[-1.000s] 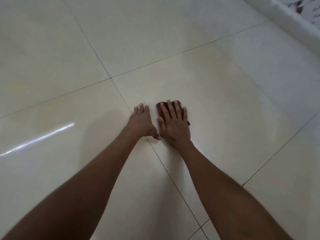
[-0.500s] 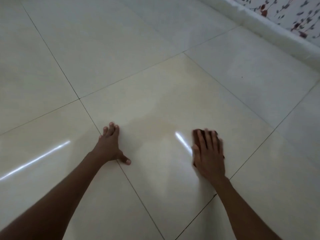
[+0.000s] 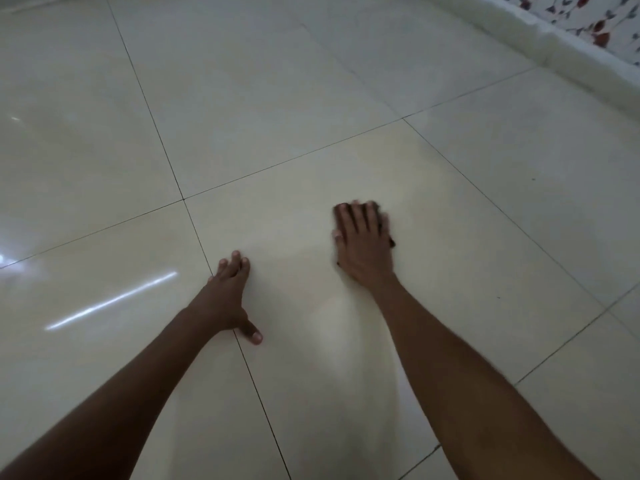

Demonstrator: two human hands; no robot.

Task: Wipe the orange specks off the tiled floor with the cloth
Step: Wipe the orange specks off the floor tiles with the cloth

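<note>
The tiled floor point(image 3: 311, 98) looks like glazed ceramic, smooth and glossy, cream-coloured, throwing back bright streaks of light on the left; thin dark grout lines point(image 3: 166, 161) cut it into large squares. The cloth point(image 3: 383, 220) is a dark, soft, matt fabric. Along the far edge the skirting point(image 3: 540, 39) looks smooth and pale, and above it the wall point(image 3: 602, 15) carries a printed floral pattern.
</note>
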